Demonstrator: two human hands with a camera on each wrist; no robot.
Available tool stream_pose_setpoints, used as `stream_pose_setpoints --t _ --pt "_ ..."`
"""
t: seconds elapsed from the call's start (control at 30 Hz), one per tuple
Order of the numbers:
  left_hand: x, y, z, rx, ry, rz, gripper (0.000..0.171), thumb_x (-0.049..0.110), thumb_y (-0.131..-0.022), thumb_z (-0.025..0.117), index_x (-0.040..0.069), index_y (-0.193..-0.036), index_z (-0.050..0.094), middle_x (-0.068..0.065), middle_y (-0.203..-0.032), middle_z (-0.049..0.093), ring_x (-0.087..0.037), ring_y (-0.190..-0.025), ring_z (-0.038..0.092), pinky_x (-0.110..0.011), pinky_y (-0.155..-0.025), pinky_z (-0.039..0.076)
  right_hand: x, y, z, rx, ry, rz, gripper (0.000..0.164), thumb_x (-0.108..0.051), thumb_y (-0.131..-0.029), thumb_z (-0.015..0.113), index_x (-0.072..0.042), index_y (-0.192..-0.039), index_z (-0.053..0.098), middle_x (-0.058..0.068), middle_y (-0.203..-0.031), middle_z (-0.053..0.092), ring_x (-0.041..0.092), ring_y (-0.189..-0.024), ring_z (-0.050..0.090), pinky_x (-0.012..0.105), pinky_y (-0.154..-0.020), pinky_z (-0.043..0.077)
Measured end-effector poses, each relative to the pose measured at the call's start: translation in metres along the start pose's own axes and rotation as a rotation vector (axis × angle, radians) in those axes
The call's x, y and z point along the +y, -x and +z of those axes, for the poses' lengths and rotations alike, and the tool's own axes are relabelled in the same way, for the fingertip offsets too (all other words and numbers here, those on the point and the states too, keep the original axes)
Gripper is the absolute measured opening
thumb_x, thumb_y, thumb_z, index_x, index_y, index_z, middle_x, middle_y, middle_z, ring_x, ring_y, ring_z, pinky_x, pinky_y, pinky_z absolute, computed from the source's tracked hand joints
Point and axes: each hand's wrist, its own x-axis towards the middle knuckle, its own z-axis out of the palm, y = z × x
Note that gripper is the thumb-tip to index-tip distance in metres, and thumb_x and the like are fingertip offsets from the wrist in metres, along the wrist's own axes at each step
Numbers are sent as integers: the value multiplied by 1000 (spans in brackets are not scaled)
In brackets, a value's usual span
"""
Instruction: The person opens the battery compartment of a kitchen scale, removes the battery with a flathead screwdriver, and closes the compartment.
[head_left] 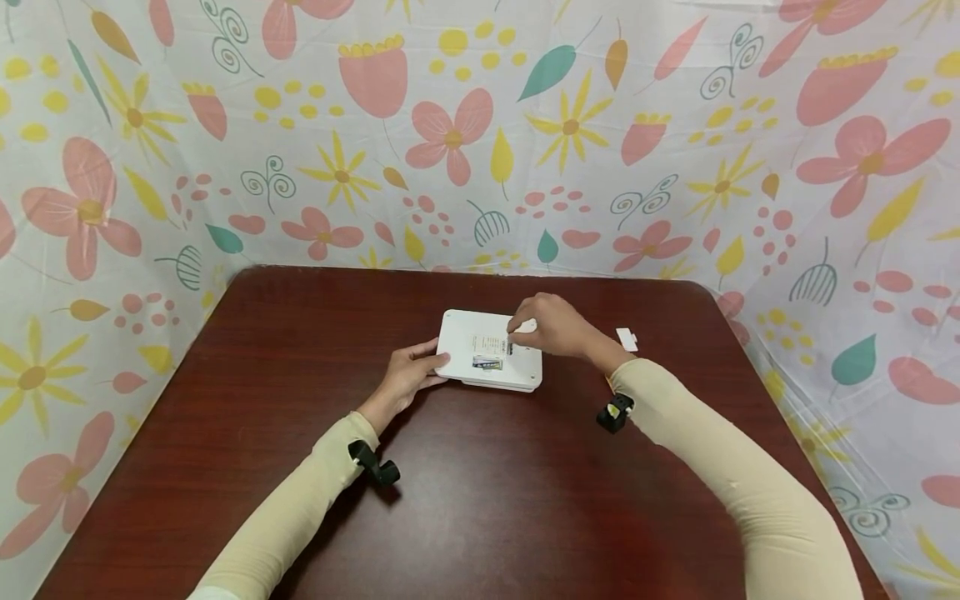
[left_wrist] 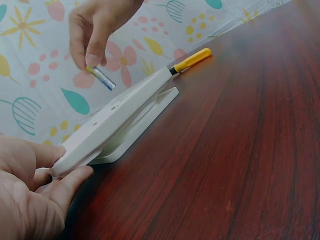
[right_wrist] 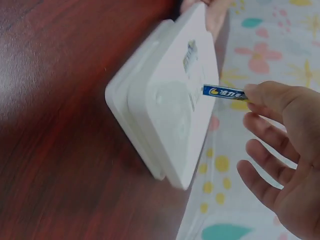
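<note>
The person seems to be working on the batteries, but I can't tell if this one is going in or coming out. The right hand (head_left: 553, 323) is pinching a small blue battery (right_wrist: 224, 92) between thumb and finger, and its other fingers are bending loosely apart. The white device (head_left: 459, 333) is sitting on the tabletop (head_left: 480, 492), in the middle near the back, with its label side facing up. What looks like a second battery (head_left: 489, 363) is lying in its slot (head_left: 502, 362). The left hand (head_left: 408, 372) is holding the device's left edge, thumb on top and fingers underneath.

If the battery is going in, the next move is calling for turning it the right way and pressing it down gently, while the left hand is steadying the device.

In the left wrist view, air is showing between the battery and the device. Lots of bare wood is showing on the near side. A little white cover (head_left: 627, 339) is lying off to the right. A yellow-handled tool (left_wrist: 194, 60) is lying just past the device. The flowery cloth (head_left: 450, 225) is hanging behind the tabletop's back edge.
</note>
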Motion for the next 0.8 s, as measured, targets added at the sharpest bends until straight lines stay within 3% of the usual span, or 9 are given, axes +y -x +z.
stream_pose_setpoints --t 0.17,0.4,0.6,0.8 --pt "0 -2 1 5 -8 -32 51 0 -95 70 2 -144 57 -29 -128 65 -18 -82 72 -30 -76 64 20 11 -19 6 -41 133 17 -20 -93 77 -9 -104 83 6 -106 76 17 -80 65 35 -67 52" --pt "1 -3 0 -1 -21 -38 52 1 -95 70 2 -145 55 -30 -130 63 -17 -84 72 -29 -75 64 45 25 -41 -86 22 257 14 -19 -93 76 -9 -100 83 3 -97 78 15 -79 68 38 -72 58" --pt "2 -1 1 0 -26 -34 52 1 -95 71 2 -145 56 -30 -129 64 -17 -84 72 -30 -76 64 59 28 -42 -189 131 315 12 -17 -93 74 -9 -93 82 0 -81 75 13 -66 63 38 -66 57" --pt "0 -2 1 9 -7 -34 52 0 -95 70 1 -146 55 -30 -132 62 -17 -84 72 -30 -75 64 73 26 -36 -240 214 355 10 -18 -92 75 -11 -92 82 0 -87 75 15 -72 65 40 -71 60"
